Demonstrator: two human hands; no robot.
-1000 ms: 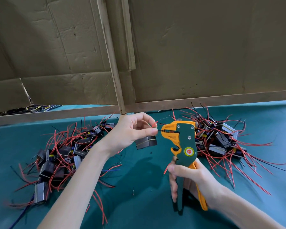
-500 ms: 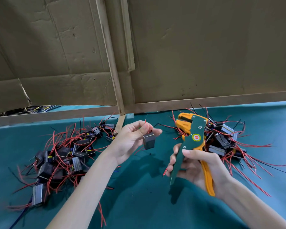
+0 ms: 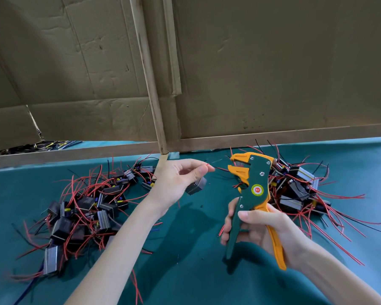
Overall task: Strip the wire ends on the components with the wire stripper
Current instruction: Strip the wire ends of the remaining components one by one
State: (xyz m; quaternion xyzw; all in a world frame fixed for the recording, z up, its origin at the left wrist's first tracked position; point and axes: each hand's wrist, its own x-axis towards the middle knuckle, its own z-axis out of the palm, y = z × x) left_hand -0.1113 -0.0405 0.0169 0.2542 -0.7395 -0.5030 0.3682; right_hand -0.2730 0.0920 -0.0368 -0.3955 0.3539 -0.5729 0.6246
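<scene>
A bare strip of bench (image 3: 185, 271) runs between two heaps, from the near edge up to the back rail (image 3: 75, 154). The left heap of components (image 3: 86, 208) and its red wires fill the left side. The right heap (image 3: 299, 190) crowds the back right, with wires trailing toward the near right. The cardboard wall (image 3: 273, 73) and its upright post (image 3: 151, 84) close the back edge. In the strip itself, my left hand (image 3: 176, 183) dangles a component (image 3: 194, 188) by its wire, just beside the wire stripper (image 3: 254, 188) gripped upright in my right hand (image 3: 262, 230).

wire stripper (image 3: 254, 183) | round red-yellow sticker on body | characters too small to read
</scene>
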